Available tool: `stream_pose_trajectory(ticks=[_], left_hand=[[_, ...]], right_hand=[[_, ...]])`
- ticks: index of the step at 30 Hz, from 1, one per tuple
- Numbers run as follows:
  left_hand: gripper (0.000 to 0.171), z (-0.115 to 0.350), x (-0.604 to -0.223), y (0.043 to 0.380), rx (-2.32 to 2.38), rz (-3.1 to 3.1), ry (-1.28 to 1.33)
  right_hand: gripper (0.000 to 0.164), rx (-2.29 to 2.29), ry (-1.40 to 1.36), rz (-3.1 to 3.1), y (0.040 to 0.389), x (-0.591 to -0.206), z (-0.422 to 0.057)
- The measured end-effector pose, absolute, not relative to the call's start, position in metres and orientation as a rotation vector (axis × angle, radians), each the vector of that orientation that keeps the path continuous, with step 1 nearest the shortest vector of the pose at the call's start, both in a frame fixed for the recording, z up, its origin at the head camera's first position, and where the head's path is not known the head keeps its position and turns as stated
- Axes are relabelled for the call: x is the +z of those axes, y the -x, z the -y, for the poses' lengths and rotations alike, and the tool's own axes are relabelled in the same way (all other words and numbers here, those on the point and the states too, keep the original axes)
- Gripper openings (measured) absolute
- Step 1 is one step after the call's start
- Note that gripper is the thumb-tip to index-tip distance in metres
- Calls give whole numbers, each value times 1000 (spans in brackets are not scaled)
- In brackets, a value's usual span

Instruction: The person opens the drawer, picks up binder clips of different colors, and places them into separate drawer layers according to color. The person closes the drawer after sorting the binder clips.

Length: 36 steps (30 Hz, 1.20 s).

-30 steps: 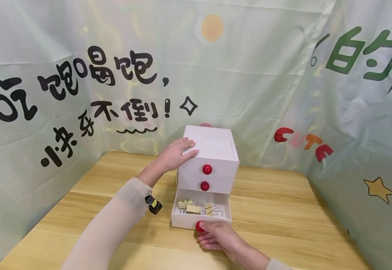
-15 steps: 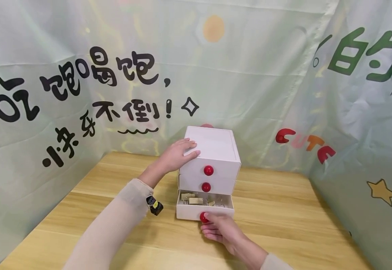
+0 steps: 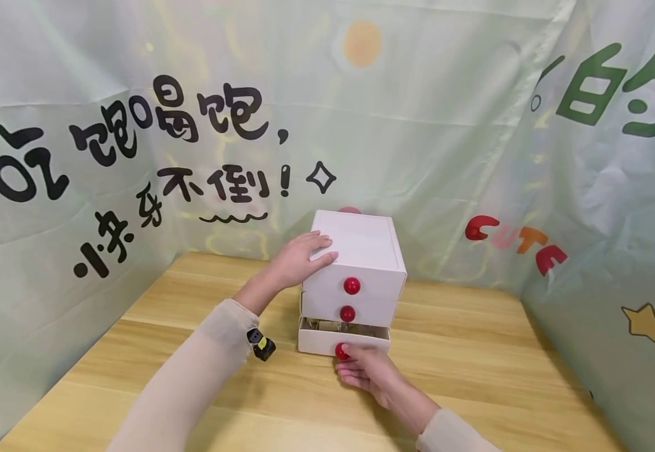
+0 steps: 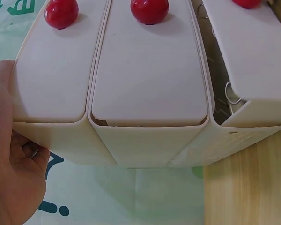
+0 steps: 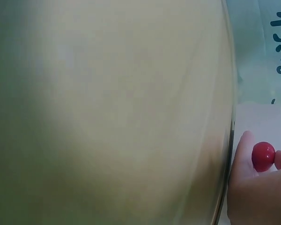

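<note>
A white three-drawer box with red knobs stands on the table. My left hand rests on the left side of its top, fingers spread over the edge. With thumb and fingers my right hand pinches the red knob of the bottom drawer, which sticks out a little. Binder clips lie inside, mostly hidden under the drawer above. In the left wrist view a wire clip handle shows in the gap. The right wrist view shows the knob between thumb and finger.
The upper two drawers are pushed in, their knobs facing me. Printed cloth hangs behind and beside the wooden table. A small black device sits on my left wrist.
My right hand has pushed the bottom drawer inward, away from me, so the clips in it are now mostly covered. The left hand has stayed on top of the box.
</note>
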State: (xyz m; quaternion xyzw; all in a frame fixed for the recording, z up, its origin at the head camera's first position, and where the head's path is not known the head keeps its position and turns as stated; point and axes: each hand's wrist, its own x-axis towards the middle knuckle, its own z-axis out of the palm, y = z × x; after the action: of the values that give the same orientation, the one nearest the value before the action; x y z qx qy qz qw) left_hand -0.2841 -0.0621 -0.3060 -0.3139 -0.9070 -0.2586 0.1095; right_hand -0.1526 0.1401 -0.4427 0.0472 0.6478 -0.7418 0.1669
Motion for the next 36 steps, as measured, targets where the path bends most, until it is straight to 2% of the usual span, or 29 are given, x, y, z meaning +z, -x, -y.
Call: stream_pose_trajectory(ticks=[18, 30, 36], left_hand=[[57, 62, -310, 284, -754, 2645, 934], [59, 61, -312, 285, -781, 2647, 929], [63, 63, -315, 280, -798, 2665, 924]], right_hand=[[33, -2172, -202, -1896, 180, -450, -142], [43, -1948, -40, -2027, 173, -442, -152], [38, -1791, 36, -2188, 163, -438, -163]])
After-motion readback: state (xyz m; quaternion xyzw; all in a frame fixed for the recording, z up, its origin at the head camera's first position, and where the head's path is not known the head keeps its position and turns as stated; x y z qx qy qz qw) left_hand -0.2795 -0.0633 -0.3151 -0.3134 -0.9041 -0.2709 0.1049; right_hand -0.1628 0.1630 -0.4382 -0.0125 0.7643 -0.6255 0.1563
